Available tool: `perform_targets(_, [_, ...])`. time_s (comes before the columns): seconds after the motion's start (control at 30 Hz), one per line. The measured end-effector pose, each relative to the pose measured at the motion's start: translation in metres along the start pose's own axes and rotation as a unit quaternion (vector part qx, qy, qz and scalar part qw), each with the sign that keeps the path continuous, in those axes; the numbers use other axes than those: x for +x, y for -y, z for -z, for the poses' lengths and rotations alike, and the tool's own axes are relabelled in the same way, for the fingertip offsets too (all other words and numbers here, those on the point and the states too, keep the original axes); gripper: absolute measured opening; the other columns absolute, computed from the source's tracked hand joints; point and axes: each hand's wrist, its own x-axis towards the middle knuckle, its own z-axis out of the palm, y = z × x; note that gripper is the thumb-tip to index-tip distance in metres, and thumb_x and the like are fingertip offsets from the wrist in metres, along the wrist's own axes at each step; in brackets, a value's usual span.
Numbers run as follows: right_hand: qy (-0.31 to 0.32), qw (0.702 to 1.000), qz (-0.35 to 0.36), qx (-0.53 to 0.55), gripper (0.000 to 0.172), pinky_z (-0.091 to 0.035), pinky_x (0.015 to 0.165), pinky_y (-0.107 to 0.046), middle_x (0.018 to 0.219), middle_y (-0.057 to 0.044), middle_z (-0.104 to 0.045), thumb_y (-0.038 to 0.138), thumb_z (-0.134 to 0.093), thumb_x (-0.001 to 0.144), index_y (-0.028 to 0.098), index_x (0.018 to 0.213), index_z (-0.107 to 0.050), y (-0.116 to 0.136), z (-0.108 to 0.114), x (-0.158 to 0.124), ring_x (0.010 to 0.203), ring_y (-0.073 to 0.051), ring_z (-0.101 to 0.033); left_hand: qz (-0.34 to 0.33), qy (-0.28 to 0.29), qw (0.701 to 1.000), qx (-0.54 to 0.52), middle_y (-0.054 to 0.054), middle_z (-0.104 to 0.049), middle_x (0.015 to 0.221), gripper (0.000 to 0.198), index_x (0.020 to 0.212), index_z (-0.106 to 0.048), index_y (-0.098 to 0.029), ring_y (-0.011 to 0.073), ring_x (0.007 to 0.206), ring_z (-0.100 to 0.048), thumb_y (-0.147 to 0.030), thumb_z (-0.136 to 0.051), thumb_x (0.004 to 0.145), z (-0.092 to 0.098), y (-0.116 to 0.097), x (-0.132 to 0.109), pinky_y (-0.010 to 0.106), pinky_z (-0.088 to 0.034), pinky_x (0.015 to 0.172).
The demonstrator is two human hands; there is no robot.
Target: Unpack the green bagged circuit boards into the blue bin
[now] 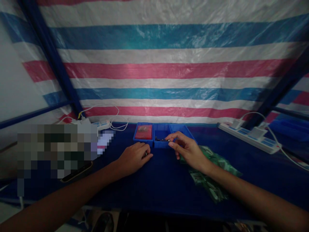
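Note:
My left hand (pixel 135 157) rests on the blue table with its fingers curled. A bit of something small and metallic shows between thumb and fingers, too little to name. My right hand (pixel 187 149) is closed in a pinch on a small shiny metal part (pixel 169 140), over the front edge of the middle blue bin (pixel 162 130). Small dark pieces (pixel 159 139) lie at the bottom of that bin. To its left, another blue bin (pixel 135 139) holds red packets (pixel 143 131). A third blue bin (pixel 181 129) stands to the right, partly behind my right hand.
Green plastic bags (pixel 214 190) with small parts inside lie under and beside my right forearm. White power strips stand at the right (pixel 251 138) and back left (pixel 103 124), with cables. A phone-like dark object (pixel 78 171) lies left, beside a blurred-out area. Striped sheeting (pixel 154 71) hangs behind.

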Motion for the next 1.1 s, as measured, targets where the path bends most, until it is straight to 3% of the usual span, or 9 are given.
perform_targets(0.37, [-0.045, 0.990, 0.046, -0.122, 0.025, -0.056, 0.055, -0.026, 0.094, -0.002, -0.067, 0.042, -0.076, 0.093, 0.023, 0.100, -0.062, -0.0021, 0.0026, -0.0046, 0.062, -0.013, -0.064, 0.008, -0.002, 1.000, -0.011, -0.001, -0.065, 0.087, 0.015, 0.097, -0.062, -0.021, 0.0183, 0.083, -0.059, -0.035, -0.063, 0.102, 0.0008, 0.0001, 0.0002, 0.030, -0.039, 0.073])
perform_targets(0.6, [-0.029, 0.990, 0.060, -0.122, 0.021, -0.058, 0.054, -0.028, 0.101, -0.005, -0.067, 0.038, -0.070, 0.098, 0.024, 0.113, -0.070, -0.0040, 0.0048, -0.0036, 0.060, -0.012, -0.063, 0.026, 0.006, 0.999, -0.021, -0.001, -0.065, 0.086, 0.015, 0.098, -0.063, -0.022, 0.0184, 0.082, -0.060, -0.036, -0.063, 0.101, 0.0008, 0.0022, 0.0022, 0.030, -0.039, 0.072])
perform_targets(0.77, [0.008, 0.999, 0.005, -0.036, 0.028, -0.060, 0.050, -0.026, 0.090, -0.002, -0.064, 0.040, -0.068, 0.098, 0.026, 0.123, -0.068, -0.0043, 0.0011, -0.0022, 0.058, -0.012, -0.063, 0.018, 0.001, 1.000, -0.019, -0.001, -0.065, 0.085, 0.016, 0.096, -0.063, -0.022, 0.0185, 0.083, -0.060, -0.037, -0.062, 0.102, 0.0004, 0.0022, 0.0022, 0.031, -0.039, 0.072])
perform_targets(0.83, [0.019, 0.999, -0.015, 0.024, 0.033, -0.060, 0.047, -0.026, 0.097, -0.003, -0.066, 0.042, -0.069, 0.097, 0.026, 0.126, -0.065, -0.0046, -0.0007, -0.0002, 0.059, -0.012, -0.062, 0.017, 0.003, 1.000, -0.017, -0.001, -0.065, 0.084, 0.017, 0.096, -0.063, -0.022, 0.0187, 0.083, -0.060, -0.038, -0.062, 0.102, 0.0005, 0.0022, 0.0024, 0.031, -0.039, 0.072])
perform_targets(0.93, [0.043, 0.992, -0.039, 0.115, 0.036, -0.060, 0.046, -0.025, 0.109, -0.005, -0.069, 0.044, -0.070, 0.096, 0.025, 0.126, -0.063, -0.0041, -0.0013, 0.0028, 0.058, -0.010, -0.059, 0.018, 0.007, 1.000, -0.019, -0.001, -0.066, 0.085, 0.017, 0.097, -0.063, -0.022, 0.0185, 0.083, -0.060, -0.038, -0.061, 0.102, 0.0005, 0.0022, 0.0027, 0.030, -0.039, 0.071])
perform_targets(1.1, [0.042, 0.969, -0.099, 0.220, 0.031, -0.053, 0.042, -0.018, 0.105, -0.003, -0.066, 0.042, -0.074, 0.094, 0.024, 0.119, -0.069, 0.0014, 0.0028, 0.0042, 0.057, -0.007, -0.051, 0.015, 0.003, 1.000, -0.016, 0.000, -0.066, 0.086, 0.017, 0.098, -0.063, -0.022, 0.0188, 0.084, -0.061, -0.038, -0.061, 0.102, 0.0002, 0.0023, 0.0022, 0.030, -0.039, 0.072])
